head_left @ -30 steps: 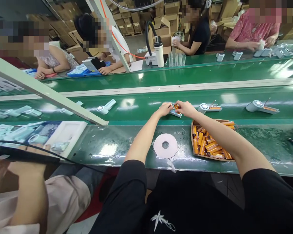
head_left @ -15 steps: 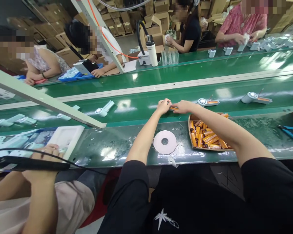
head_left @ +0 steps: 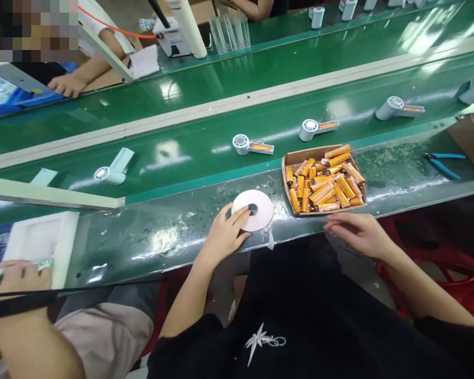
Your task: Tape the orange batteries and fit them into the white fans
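Note:
My left hand (head_left: 224,234) rests on a flat white tape roll (head_left: 256,208) at the near edge of the green bench, its fingers spread over the roll's left side. My right hand (head_left: 357,231) hovers at the bench's front edge below a cardboard box of orange batteries (head_left: 323,179); its fingers are loosely curled and smeared by motion, and I see nothing in them. On the belt beyond lies a small white fan with an orange battery in its open handle (head_left: 252,146), apart from both hands.
Other white fans (head_left: 318,127) (head_left: 397,107) (head_left: 112,169) lie along the green conveyor belt (head_left: 205,137). Blue pliers (head_left: 442,162) lie right of the battery box. A cardboard box (head_left: 471,138) stands at the far right. A neighbour's arm (head_left: 27,316) is at the lower left.
Both hands have left the fan on the belt and pulled back to the near edge. The left hand now lies on the tape roll. The camera has tilted downward.

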### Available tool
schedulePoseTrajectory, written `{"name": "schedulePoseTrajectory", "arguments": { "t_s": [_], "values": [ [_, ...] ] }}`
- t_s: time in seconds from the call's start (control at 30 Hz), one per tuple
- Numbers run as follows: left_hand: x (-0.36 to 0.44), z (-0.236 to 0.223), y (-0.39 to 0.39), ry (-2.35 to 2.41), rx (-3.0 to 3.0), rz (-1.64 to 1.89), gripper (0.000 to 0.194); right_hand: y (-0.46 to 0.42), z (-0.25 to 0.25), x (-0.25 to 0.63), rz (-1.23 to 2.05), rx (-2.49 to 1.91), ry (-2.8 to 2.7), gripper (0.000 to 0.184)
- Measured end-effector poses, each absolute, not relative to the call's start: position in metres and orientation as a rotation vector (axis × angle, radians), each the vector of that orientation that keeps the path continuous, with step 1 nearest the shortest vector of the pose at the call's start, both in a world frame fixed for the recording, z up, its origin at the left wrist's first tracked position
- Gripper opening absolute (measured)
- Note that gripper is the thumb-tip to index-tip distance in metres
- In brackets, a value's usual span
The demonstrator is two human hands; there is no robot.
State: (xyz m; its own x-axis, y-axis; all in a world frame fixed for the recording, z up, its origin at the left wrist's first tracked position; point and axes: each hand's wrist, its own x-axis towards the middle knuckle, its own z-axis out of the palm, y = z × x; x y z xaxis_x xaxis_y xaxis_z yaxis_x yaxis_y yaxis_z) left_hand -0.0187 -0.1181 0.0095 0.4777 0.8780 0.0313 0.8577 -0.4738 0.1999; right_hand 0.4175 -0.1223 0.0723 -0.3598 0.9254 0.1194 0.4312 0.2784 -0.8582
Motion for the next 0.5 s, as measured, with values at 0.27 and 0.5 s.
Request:
{"name": "schedulePoseTrajectory", "arguments": {
  "t_s": [0.27, 0.5],
  "values": [
    [0.017, 0.053, -0.107, 1.394, 2.660, 0.795, 0.053, -0.127, 0.071, 0.312, 1.715, -1.122, -1.602, 0.060],
    [-0.001, 0.022, -0.122, 1.769, 2.148, 1.235, 0.058, -0.137, 0.052, 0.311, 1.348, -0.935, -2.511, 0.040]
  ]
}}
